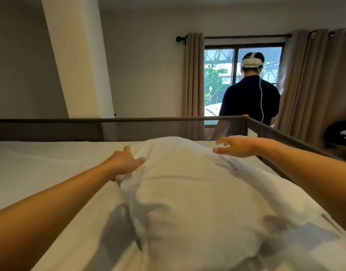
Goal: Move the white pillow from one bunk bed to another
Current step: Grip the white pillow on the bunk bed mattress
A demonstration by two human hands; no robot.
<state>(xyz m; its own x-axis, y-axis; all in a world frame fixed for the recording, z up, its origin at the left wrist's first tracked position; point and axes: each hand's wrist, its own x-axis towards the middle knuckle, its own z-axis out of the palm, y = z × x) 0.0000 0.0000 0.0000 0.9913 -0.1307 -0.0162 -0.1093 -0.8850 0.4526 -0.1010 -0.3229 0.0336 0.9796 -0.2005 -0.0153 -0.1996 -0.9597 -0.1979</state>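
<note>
Left fingers (138, 162) spread and flat, pressing the left flank of the white pillow (187, 192); left hand (125, 163) gripping nothing. Right fingers (223, 145) spread loosely, hovering just above the pillow's far right side, apart from the fabric; right hand (238, 146) empty, just beside the dark rail (285, 137). One pillow, lying lengthwise on the white sheet (41, 163) of an upper bunk, nearer the right edge. Wide bare sheet to the left; little room on the right, where the mesh guard rail runs along the edge. Another rail section across the far end, meeting the first at a corner. Beyond: pale walls, one window (221, 81), two beige curtains (193, 75), one other person (250, 98) in a dark shirt standing facing away.
</note>
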